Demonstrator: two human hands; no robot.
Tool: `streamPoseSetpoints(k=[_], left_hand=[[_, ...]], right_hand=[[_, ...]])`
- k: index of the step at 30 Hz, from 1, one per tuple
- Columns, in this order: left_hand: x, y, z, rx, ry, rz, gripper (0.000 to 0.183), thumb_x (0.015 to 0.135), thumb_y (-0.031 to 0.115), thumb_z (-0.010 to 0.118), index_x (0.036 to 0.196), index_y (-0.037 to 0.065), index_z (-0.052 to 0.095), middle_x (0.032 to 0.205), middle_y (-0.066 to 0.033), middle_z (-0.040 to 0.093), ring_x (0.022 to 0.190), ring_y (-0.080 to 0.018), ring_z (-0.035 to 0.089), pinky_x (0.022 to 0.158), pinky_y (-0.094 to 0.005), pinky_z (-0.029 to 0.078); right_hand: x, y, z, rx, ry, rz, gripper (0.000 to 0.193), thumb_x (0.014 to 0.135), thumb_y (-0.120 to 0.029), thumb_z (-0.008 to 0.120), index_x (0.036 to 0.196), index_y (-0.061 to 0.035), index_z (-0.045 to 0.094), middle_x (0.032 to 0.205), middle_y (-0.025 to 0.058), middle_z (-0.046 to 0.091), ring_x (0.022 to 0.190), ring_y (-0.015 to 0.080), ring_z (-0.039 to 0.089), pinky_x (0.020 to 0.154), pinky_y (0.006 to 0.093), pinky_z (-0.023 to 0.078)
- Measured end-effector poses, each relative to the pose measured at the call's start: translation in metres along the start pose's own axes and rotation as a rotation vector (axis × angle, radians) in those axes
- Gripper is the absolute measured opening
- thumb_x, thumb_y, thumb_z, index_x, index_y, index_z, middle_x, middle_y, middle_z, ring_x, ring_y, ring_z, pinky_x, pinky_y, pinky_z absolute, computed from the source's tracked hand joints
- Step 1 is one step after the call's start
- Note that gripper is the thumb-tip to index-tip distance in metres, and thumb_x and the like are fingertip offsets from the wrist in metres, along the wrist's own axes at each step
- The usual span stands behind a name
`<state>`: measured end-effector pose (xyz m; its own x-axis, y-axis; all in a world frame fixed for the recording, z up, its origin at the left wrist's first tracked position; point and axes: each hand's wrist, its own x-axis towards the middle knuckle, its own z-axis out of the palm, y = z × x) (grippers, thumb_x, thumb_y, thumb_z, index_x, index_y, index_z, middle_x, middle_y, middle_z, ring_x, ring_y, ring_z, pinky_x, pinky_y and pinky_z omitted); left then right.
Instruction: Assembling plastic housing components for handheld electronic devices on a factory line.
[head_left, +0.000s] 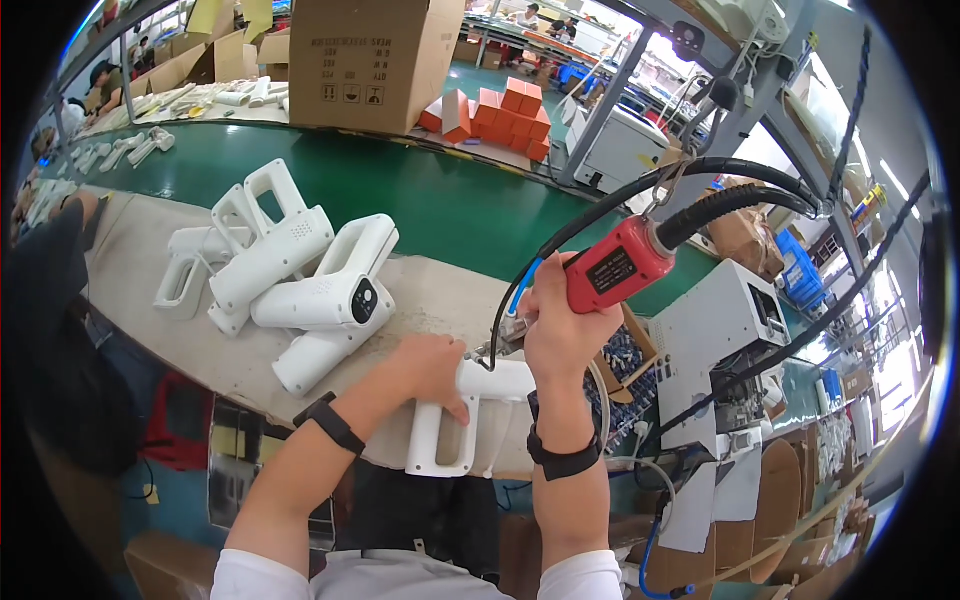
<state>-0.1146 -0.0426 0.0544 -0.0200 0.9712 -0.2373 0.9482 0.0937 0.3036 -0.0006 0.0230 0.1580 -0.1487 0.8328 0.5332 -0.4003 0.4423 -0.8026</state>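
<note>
We saw the left hand (pixel 432 362) pressed down, fingers spread, on a white plastic handle-shaped housing (pixel 455 420) that lay at the near edge of the counter (pixel 130 270), while the right hand (pixel 560 320) had its grip wrapped tight around a red powered screwdriver (pixel 615 265) held tilted just above that housing. Black hoses (pixel 730 190) ran up from the tool's rear. To the left on the counter lay a heap of similar white housings (pixel 290 275), with a green conveyor belt (pixel 450 195) and a cardboard box (pixel 375 60) beyond.
</note>
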Motion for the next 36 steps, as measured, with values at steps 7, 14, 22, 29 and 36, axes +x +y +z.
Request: streamPoseSetpoints(k=[7, 14, 22, 29, 36], left_hand=[[0.003, -0.009, 0.018, -0.075, 0.091, 0.014, 0.107, 0.044, 0.067, 0.084, 0.124, 0.002, 0.055, 0.111, -0.0163, 0.065, 0.102, -0.0327, 0.064, 0.088, -0.0399, 0.051], [0.003, 0.001, 0.011, -0.146, 0.124, -0.024, 0.095, 0.043, 0.061, 0.088, 0.116, 0.008, 0.058, 0.11, -0.0155, 0.066, 0.105, -0.0334, 0.062, 0.089, -0.0411, 0.05], [0.03, 0.001, 0.018, -0.126, 0.092, 0.038, 0.089, 0.046, 0.064, 0.083, 0.107, 0.001, 0.062, 0.107, -0.0157, 0.063, 0.105, -0.032, 0.061, 0.088, -0.0419, 0.051], [0.025, 0.006, 0.007, -0.145, 0.022, 0.03, 0.09, 0.047, 0.064, 0.084, 0.105, 0.0, 0.061, 0.106, -0.0161, 0.063, 0.107, -0.0328, 0.06, 0.087, -0.0441, 0.051], [0.001, -0.007, 0.042, -0.292, 0.456, 0.059, 0.092, 0.049, 0.052, 0.09, 0.12, 0.003, 0.057, 0.12, -0.0226, 0.059, 0.115, -0.0394, 0.054, 0.094, -0.0442, 0.046]], right_hand=[[-0.007, 0.046, 0.002, -0.165, -0.037, 0.057, 0.015, 0.089, -0.011, 0.069, 0.085, -0.0019, 0.058, 0.059, 0.0017, 0.056, 0.047, 0.0087, 0.052, 0.044, 0.0239, 0.04], [-0.006, 0.031, -0.003, -0.173, 0.02, -0.112, 0.011, 0.089, -0.008, 0.067, 0.086, -0.0022, 0.058, 0.061, 0.0026, 0.057, 0.049, 0.0081, 0.053, 0.045, 0.0229, 0.04], [-0.012, -0.029, -0.021, -0.072, -0.005, -0.094, 0.006, 0.088, 0.0, 0.064, 0.09, 0.0002, 0.058, 0.059, 0.0033, 0.053, 0.045, 0.011, 0.051, 0.042, 0.0235, 0.041], [-0.032, 0.025, -0.035, -0.257, -0.022, -0.017, 0.006, 0.088, -0.001, 0.064, 0.087, 0.0011, 0.059, 0.064, 0.0036, 0.059, 0.05, 0.0093, 0.054, 0.047, 0.0234, 0.042], [-0.023, 0.015, -0.037, -0.23, -0.039, -0.039, 0.006, 0.086, 0.001, 0.063, 0.088, 0.0005, 0.058, 0.067, 0.0041, 0.06, 0.049, 0.0091, 0.054, 0.046, 0.0232, 0.042]])
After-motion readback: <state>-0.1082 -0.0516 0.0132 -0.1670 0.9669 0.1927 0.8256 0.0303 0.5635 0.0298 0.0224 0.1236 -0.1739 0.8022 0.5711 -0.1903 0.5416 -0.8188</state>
